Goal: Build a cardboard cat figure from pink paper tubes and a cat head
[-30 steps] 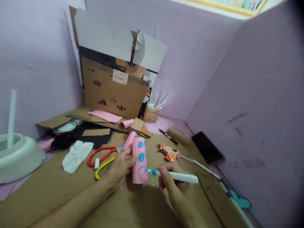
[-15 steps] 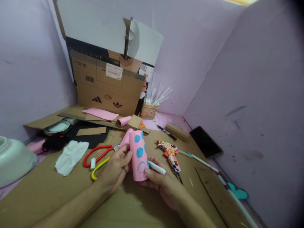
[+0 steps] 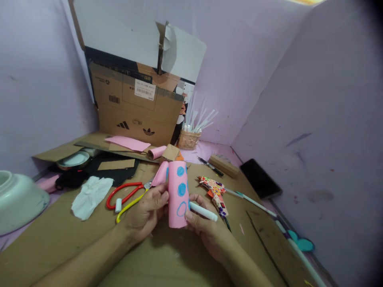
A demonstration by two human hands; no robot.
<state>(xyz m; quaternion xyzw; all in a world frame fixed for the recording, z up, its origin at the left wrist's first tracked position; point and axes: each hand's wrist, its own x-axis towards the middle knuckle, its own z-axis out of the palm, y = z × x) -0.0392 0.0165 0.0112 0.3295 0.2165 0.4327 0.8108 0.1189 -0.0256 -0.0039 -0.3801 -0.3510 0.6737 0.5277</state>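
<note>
A pink paper tube (image 3: pixel 174 201) stands nearly upright between both hands. Blue dots run down its side: two are filled in, while the lowest visible one is mostly an outline. My left hand (image 3: pixel 146 213) grips the tube's left side with thumb and fingers. With its thumb at the lower right edge, my right hand (image 3: pixel 211 235) steadies the tube and also holds a white marker (image 3: pixel 205 211). The marker's tip is hidden behind the tube. Just left of my left hand lie red-and-yellow-handled scissors (image 3: pixel 128 185) and a small white marker cap (image 3: pixel 118 205).
A floral-patterned glue gun (image 3: pixel 213 186) lies right of the tube. Beyond are a black pen (image 3: pixel 210 166), a phone (image 3: pixel 260 178) and a basket of glue sticks (image 3: pixel 189 140). Crumpled tissue (image 3: pixel 91 195) and a white bowl (image 3: pixel 20 203) sit left. A cardboard box (image 3: pixel 134 111) stands behind.
The tube has turned slightly, bringing the dots more to the front, and shifted a little right. The marker's rear end has swung slightly to the right.
</note>
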